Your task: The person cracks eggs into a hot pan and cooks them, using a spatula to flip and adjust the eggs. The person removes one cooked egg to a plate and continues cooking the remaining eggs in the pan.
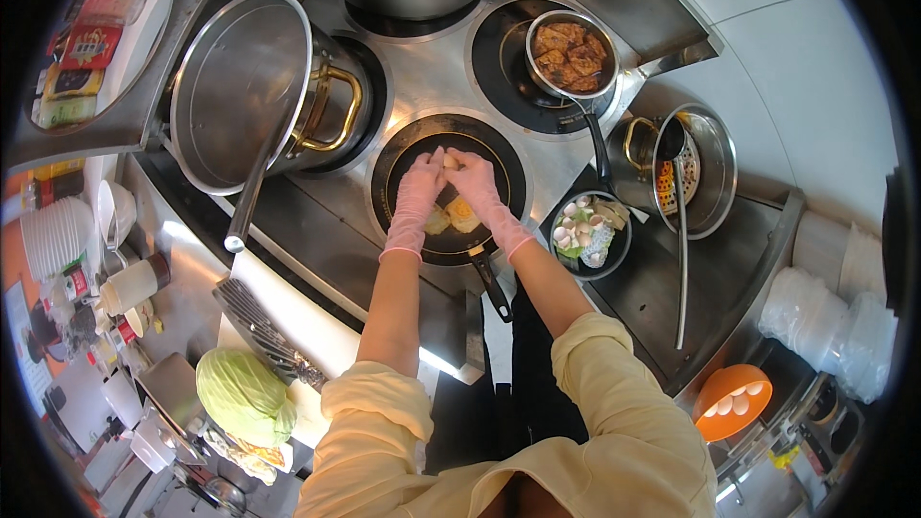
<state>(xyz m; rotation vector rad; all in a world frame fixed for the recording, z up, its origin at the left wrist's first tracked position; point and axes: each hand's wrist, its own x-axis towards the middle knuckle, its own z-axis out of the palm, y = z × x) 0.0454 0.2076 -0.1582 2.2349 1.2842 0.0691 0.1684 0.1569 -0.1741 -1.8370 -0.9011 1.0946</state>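
Both of my hands wear pink gloves and meet above a black frying pan [496, 280] on the front cooktop ring. My left hand [421, 191] and my right hand [471, 183] hold an egg [450, 160] between their fingertips; whether its shell is cracked I cannot tell. Under them, fried eggs [463, 216] lie in the pan, partly hidden by my left hand. A bowl of eggshells [575, 226] stands right of the pan. Behind it, a small saucepan [572, 92] holds browned pieces of food [568, 54].
A tall steel pot [295, 7] with a ladle [252, 201] stands at left, another pot [730, 158] with a long-handled ladle [680, 266] at right. A cabbage [241, 396] lies lower left. An orange bowl [752, 374] holds eggs [734, 404] lower right.
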